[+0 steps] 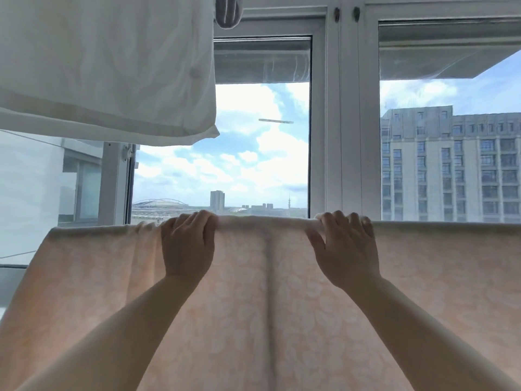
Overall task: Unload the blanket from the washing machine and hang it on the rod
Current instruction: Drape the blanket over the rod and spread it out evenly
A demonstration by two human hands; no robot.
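Note:
A pale peach blanket (262,300) with a faint floral pattern hangs in front of me, spread wide across the lower half of the view. Its top edge is folded over a horizontal line where the rod lies hidden under the cloth. My left hand (187,244) grips that top edge left of centre, fingers curled over it. My right hand (345,246) grips the same edge right of centre, thumb spread below. A vertical crease runs down the blanket between my hands. The washing machine is out of view.
A white quilt (107,66) hangs above at the upper left, with a grey striped cloth (227,9) beside it. White-framed windows (332,122) stand close behind the blanket, showing sky and a tall building (451,165).

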